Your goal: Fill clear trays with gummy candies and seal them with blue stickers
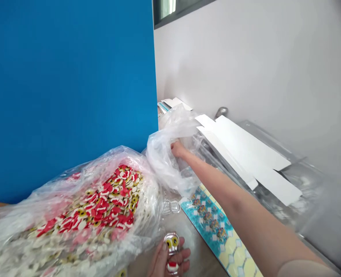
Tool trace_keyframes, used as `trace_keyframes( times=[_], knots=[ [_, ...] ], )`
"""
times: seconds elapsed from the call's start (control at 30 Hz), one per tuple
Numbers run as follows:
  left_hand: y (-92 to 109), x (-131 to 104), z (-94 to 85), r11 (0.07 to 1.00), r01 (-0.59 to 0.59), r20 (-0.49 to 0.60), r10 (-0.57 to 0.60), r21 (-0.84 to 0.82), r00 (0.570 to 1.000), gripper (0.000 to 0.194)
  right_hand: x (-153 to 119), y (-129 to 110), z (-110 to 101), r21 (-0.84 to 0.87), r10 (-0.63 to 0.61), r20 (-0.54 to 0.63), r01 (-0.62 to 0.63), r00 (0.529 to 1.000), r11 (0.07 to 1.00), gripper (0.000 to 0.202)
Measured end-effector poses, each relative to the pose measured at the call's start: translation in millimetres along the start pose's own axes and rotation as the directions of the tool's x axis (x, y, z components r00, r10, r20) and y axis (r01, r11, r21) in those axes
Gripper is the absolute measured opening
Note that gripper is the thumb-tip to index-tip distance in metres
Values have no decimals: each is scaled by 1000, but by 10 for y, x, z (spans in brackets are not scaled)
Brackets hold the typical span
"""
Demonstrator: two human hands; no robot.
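Left hand (170,256) gripping a clear tray (172,250) of toy eyes, right hand's (176,148) grip unclear inside a plastic bag (166,154), brown tabletop (198,246), blue partition (72,84) left, pale wall (259,65) right

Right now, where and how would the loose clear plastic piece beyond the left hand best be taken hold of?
Pinch the clear plastic piece by its rounded right end, probably from the right: it lies flat with that end exposed, while the filled plastic bag crowds its left side.
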State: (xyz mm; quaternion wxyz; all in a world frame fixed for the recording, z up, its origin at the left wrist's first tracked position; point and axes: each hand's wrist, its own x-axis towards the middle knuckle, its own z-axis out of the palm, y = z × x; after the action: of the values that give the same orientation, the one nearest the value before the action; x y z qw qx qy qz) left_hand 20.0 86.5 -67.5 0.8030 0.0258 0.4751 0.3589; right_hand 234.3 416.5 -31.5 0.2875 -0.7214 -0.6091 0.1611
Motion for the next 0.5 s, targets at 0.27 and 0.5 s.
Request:
trace_keyframes(
  times=[0.27,0.5],
  knots=[
    [-112,-256,71,996,-87,40,86,8,995,54,-617,-18,-402,99,79,-156,-64,985,993,20],
    [-114,-425,121,993,-119,50,118,16,992,43,-858,85,-649,186,71,-319,-11,945,983,27]
  ],
)
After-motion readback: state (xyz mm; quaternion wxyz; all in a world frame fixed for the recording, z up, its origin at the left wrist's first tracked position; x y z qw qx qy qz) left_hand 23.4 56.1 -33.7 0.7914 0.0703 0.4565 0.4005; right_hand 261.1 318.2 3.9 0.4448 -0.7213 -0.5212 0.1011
